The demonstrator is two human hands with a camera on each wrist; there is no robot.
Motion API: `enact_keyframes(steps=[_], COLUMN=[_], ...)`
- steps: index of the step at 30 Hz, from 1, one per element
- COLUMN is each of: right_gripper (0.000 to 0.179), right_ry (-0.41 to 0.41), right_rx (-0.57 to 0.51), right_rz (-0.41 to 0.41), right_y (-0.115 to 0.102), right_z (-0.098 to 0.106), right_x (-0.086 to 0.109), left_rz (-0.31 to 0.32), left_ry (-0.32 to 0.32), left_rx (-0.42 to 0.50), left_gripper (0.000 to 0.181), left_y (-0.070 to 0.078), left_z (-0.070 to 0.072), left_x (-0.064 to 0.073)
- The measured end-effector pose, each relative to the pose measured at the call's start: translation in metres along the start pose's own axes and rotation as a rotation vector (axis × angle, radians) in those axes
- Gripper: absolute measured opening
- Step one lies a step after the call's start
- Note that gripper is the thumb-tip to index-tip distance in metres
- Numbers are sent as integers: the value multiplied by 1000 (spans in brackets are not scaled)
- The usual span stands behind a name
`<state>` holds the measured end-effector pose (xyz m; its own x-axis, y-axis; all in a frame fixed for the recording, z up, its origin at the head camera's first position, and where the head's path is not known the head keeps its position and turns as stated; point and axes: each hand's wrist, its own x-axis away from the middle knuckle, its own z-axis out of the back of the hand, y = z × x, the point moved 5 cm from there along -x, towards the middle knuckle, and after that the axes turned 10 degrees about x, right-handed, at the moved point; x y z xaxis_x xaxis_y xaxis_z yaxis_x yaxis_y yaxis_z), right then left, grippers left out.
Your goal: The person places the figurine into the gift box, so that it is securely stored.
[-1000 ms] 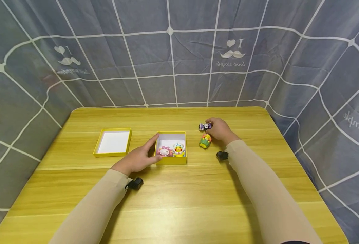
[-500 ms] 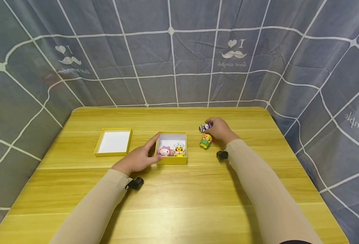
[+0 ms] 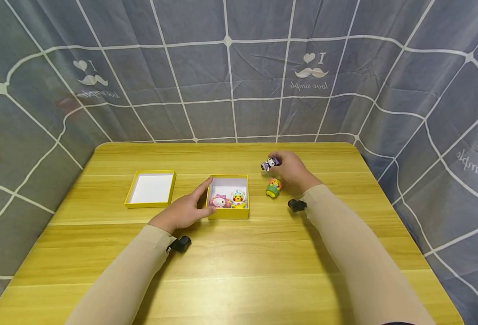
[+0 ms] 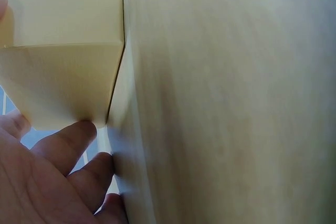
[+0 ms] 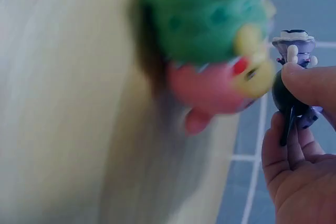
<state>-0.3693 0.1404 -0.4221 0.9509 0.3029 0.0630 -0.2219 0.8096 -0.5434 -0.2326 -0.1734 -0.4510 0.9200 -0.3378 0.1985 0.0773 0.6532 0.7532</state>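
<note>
My left hand (image 3: 184, 210) holds the left side of an open yellow box (image 3: 228, 215), thumb at the near corner and index finger at the far one. Inside the box lie a pink-and-white figurine (image 3: 220, 201) and a yellow figurine with a white-and-blue hood (image 3: 238, 200). In the left wrist view, fingertips touch the box's side wall (image 4: 58, 82). My right hand (image 3: 292, 170) pinches a purple-and-black figurine (image 3: 269, 164) between thumb and fingers; the right wrist view shows it with its head (image 5: 286, 95) downward. Just nearer stands a green, pink and yellow figurine (image 3: 273, 188).
A shallow yellow lid (image 3: 149, 189) with a white inside lies to the left of the box on the wooden table (image 3: 239, 262). A grey curtain (image 3: 259, 117) with white lines surrounds the table's back and sides.
The right hand has moved slightly up and away with the purple-and-black figurine, which has tilted and shifted a little left. The left hand and the box stay in place.
</note>
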Motion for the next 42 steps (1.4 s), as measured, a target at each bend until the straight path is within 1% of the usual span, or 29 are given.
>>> enact_keyframes(steps=[3,11,13,19,28,36,42], right_gripper=[46,43,42,40,41,41,41], right_ry=[6,-2,0,-11,-25,-46,-62], right_rx=[31,54,75,125,217,230,236], right_rz=[52,136,162,223,296,327,324], right_y=[-14,-50,-59,-78,-93,-100,-100], right_z=[2,4,3,-2,-11,-14,-18], right_x=[1,10,12,17,21,23,22], left_rz=[-1,-6,-6,-3,-3,-8,-5], left_ry=[0,7,8,14,19,18,17], left_rx=[-2,-14,-14,-25,-18,-44,-47], left_gripper=[96,97,97,98,98,96,95], left_y=[0,-2,-2,-4,-2,0,0], left_z=[0,1,1,1,1,2,2], left_x=[0,-1,-1,-2,-2,-2,-2])
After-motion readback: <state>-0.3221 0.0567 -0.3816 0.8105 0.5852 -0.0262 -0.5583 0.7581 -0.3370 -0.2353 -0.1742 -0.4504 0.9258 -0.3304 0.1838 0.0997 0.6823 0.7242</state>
